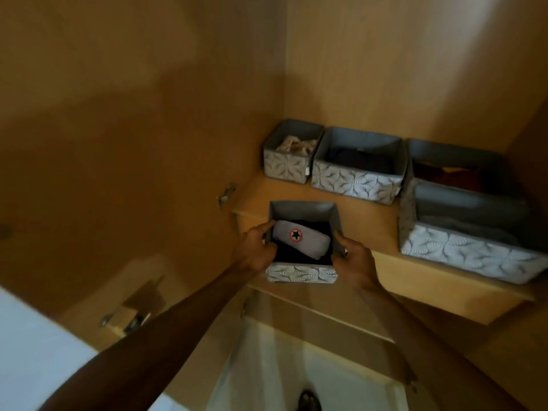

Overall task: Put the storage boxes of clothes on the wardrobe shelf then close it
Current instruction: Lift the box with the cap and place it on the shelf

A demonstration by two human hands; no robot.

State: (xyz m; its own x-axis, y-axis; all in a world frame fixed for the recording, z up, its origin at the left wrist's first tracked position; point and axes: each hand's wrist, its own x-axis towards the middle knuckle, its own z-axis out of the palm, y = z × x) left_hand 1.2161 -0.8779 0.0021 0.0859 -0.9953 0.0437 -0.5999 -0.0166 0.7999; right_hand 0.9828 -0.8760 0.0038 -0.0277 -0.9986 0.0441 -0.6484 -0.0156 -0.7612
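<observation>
I hold a small grey patterned storage box at the front edge of the wooden wardrobe shelf. It contains dark clothes and a folded grey garment with a red-ringed black star. My left hand grips the box's left wall and my right hand grips its right wall. About half of the box overhangs the shelf edge. Three similar boxes stand on the shelf: a small one at the back left, a medium one beside it, a large one at the right.
The open wardrobe door stands to the left, with a metal hinge near the shelf's left end and another hinge lower down. Below the shelf is a lower compartment and a pale floor.
</observation>
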